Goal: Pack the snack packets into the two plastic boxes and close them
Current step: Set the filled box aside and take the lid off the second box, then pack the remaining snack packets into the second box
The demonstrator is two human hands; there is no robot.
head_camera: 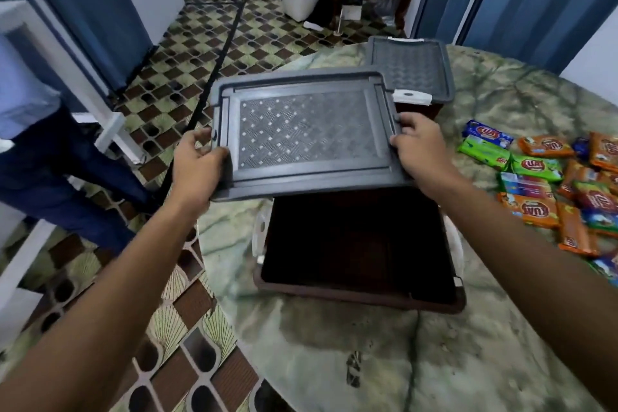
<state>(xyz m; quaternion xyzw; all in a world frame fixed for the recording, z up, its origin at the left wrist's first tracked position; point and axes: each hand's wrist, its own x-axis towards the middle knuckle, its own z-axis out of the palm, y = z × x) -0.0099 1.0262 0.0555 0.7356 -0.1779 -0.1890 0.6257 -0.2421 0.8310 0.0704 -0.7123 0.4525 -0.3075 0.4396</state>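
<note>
The grey lid is held tilted above the far edge of the open brown box, its long axis running left to right. The left hand grips its left short edge, the right hand its right. Beyond the box stands a second, lidded box; to its right lie the snack packets.

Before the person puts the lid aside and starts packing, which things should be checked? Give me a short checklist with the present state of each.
1. Lid held by both hands, left hand and right hand: ok.
2. Near box open, nothing seen inside: ok.
3. Far box opened: not ok, its lid is on.
4. Snack packets within reach on the table, to the right: ok.
5. Free table space to lay the lid: ok, in front.
6. Latches undamaged: cannot tell.
</note>
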